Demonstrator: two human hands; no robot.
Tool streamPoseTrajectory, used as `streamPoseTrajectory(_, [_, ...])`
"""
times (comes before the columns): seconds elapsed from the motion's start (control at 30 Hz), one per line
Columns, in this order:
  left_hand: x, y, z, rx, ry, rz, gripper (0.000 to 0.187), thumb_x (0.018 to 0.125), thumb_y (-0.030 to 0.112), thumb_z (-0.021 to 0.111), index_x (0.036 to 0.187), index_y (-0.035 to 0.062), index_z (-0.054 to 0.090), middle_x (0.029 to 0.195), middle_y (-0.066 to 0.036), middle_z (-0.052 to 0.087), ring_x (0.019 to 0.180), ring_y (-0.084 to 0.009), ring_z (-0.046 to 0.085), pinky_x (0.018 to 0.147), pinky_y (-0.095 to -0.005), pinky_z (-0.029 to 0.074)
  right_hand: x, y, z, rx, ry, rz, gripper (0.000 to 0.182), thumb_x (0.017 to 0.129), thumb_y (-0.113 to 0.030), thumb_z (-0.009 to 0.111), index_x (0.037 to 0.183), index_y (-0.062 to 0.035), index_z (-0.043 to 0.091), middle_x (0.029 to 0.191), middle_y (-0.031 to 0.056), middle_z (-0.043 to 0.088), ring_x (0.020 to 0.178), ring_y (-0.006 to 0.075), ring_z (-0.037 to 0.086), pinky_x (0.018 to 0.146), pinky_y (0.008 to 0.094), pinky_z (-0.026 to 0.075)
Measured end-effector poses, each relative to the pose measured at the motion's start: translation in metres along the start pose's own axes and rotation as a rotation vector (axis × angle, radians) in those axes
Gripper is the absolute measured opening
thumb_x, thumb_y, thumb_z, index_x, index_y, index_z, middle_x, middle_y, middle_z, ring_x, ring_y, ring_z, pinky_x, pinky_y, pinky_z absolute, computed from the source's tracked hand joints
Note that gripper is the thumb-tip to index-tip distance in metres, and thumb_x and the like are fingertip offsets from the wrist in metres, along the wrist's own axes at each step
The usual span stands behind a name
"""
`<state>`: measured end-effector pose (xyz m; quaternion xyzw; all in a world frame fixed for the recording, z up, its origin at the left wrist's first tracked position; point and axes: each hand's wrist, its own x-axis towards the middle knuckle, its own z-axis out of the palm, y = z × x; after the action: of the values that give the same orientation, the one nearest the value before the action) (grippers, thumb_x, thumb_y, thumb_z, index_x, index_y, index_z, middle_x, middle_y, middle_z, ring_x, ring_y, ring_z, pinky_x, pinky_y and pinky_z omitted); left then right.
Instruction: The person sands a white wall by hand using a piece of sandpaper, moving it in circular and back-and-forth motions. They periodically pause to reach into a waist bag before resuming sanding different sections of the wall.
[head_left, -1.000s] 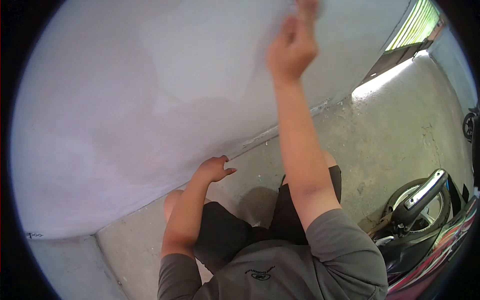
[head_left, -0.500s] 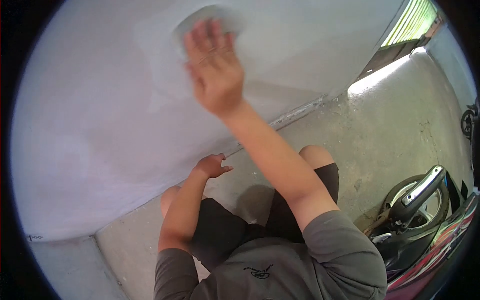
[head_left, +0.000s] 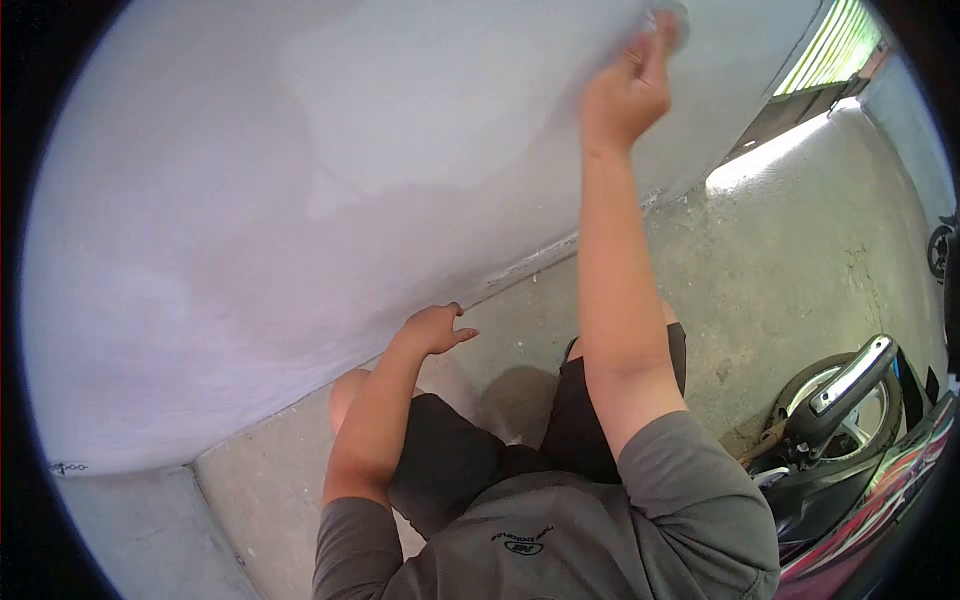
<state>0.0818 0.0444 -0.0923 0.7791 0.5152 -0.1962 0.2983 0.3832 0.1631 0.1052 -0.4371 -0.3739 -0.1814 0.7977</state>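
Observation:
High on the pale wall [head_left: 400,130], my right hand [head_left: 627,95] is closed around a small greyish, flat, rounded pad [head_left: 682,24] whose exact kind is blurred. Thumb and fingers are bunched at the pad's near edge, right by the wall surface. Darker, uneven patches mark the wall to the left of this hand. My left hand [head_left: 436,329] hangs low over my left knee near the wall's foot, holding nothing, its thumb apart from its curved fingers.
A motorcycle [head_left: 840,400] with its wheel and silver-topped exhaust stands at my right. The concrete floor [head_left: 760,260] runs along the wall's chipped base. Further off are a slatted gate [head_left: 830,45] and another wheel [head_left: 938,252] at the right edge.
My right hand has swept right along the wall with the pad, turning from a flat, spread press to a bunched grip. My left hand has barely shifted.

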Motion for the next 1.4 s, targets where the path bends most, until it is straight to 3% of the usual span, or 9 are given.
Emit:
streamPoseTrajectory(0.17, [0.002, 0.002, 0.000, 0.032, 0.002, 0.021, 0.069, 0.089, 0.057, 0.064, 0.133, 0.0045, 0.056, 0.111, -0.020, 0.070, 0.111, -0.0367, 0.063, 0.095, -0.0456, 0.050, -0.008, 0.007, -0.011, 0.013, 0.066, 0.349, 0.039, 0.105, -0.015, 0.046, 0.137, 0.0059, 0.054, 0.146, 0.0219, 0.051, 0.141, 0.0344, 0.043, 0.114, 0.0364, 0.036])
streamPoseTrajectory(0.37, [0.005, 0.003, 0.001, 0.022, -0.026, -0.025, 0.069, 0.089, 0.058, 0.064, 0.133, 0.0042, 0.056, 0.115, -0.022, 0.069, 0.113, -0.0361, 0.063, 0.097, -0.0446, 0.049, -0.069, -0.065, 0.016, 0.113, -0.296, -0.361, 0.048, 0.098, -0.012, 0.055, 0.144, -0.0015, 0.050, 0.150, 0.0207, 0.047, 0.141, 0.0376, 0.042, 0.118, 0.0481, 0.031])
streamPoseTrajectory(0.43, [0.007, -0.002, 0.003, 0.032, -0.055, -0.008, 0.071, 0.089, 0.059, 0.063, 0.136, 0.0052, 0.054, 0.127, -0.022, 0.063, 0.119, -0.0376, 0.060, 0.100, -0.0446, 0.048, -0.087, -0.098, 0.012, 0.199, -0.492, -0.442, 0.047, 0.096, -0.013, 0.058, 0.142, -0.0061, 0.055, 0.147, 0.0159, 0.051, 0.139, 0.0368, 0.046, 0.115, 0.0498, 0.034])
streamPoseTrajectory(0.63, [-0.002, -0.003, 0.003, -0.022, -0.048, -0.050, 0.069, 0.089, 0.058, 0.063, 0.134, 0.0059, 0.055, 0.124, -0.022, 0.065, 0.117, -0.0374, 0.061, 0.099, -0.0452, 0.049, -0.057, -0.090, 0.017, 0.085, -0.333, -0.446, 0.042, 0.092, -0.012, 0.062, 0.134, -0.0075, 0.062, 0.138, 0.0124, 0.061, 0.132, 0.0308, 0.055, 0.108, 0.0467, 0.044])
streamPoseTrajectory(0.87, [0.000, 0.000, -0.004, 0.002, -0.039, -0.042, 0.071, 0.088, 0.058, 0.064, 0.135, 0.0060, 0.055, 0.119, -0.020, 0.067, 0.115, -0.0371, 0.062, 0.097, -0.0468, 0.050, -0.003, 0.012, -0.014, -0.049, 0.010, 0.004, 0.036, 0.100, -0.011, 0.053, 0.133, 0.0014, 0.060, 0.136, 0.0201, 0.060, 0.129, 0.0358, 0.056, 0.107, 0.0404, 0.045])
streamPoseTrajectory(0.93, [0.003, 0.002, -0.003, 0.011, -0.036, -0.012, 0.071, 0.088, 0.059, 0.063, 0.135, 0.0061, 0.055, 0.119, -0.020, 0.068, 0.114, -0.0368, 0.062, 0.097, -0.0465, 0.050, 0.001, 0.010, -0.026, 0.044, 0.046, 0.543, 0.037, 0.102, -0.010, 0.050, 0.135, 0.0053, 0.056, 0.140, 0.0228, 0.056, 0.132, 0.0368, 0.053, 0.108, 0.0387, 0.044])
streamPoseTrajectory(0.97, [0.005, 0.004, -0.003, 0.007, -0.033, -0.009, 0.071, 0.088, 0.059, 0.063, 0.135, 0.0061, 0.055, 0.119, -0.020, 0.068, 0.114, -0.0368, 0.062, 0.097, -0.0465, 0.050, -0.002, 0.008, -0.024, 0.045, 0.043, 0.538, 0.037, 0.102, -0.010, 0.050, 0.135, 0.0053, 0.056, 0.140, 0.0228, 0.056, 0.132, 0.0368, 0.053, 0.108, 0.0387, 0.044])
streamPoseTrajectory(1.17, [0.009, 0.009, 0.000, 0.052, -0.043, -0.012, 0.069, 0.090, 0.057, 0.064, 0.134, 0.0055, 0.055, 0.113, -0.021, 0.069, 0.112, -0.0376, 0.063, 0.096, -0.0458, 0.050, -0.076, -0.032, 0.007, -0.002, -0.160, -0.241, 0.046, 0.096, -0.004, 0.054, 0.142, 0.0003, 0.052, 0.149, 0.0238, 0.047, 0.143, 0.0356, 0.039, 0.117, 0.0466, 0.030])
streamPoseTrajectory(1.4, [0.014, 0.003, 0.002, 0.048, -0.116, -0.054, 0.072, 0.090, 0.059, 0.061, 0.138, 0.0075, 0.051, 0.125, -0.019, 0.065, 0.117, -0.0355, 0.061, 0.098, -0.0454, 0.049, -0.047, -0.067, 0.013, 0.110, -0.274, -0.379, 0.039, 0.096, -0.011, 0.060, 0.133, -0.0019, 0.061, 0.141, 0.0205, 0.056, 0.135, 0.0358, 0.050, 0.111, 0.0460, 0.040])
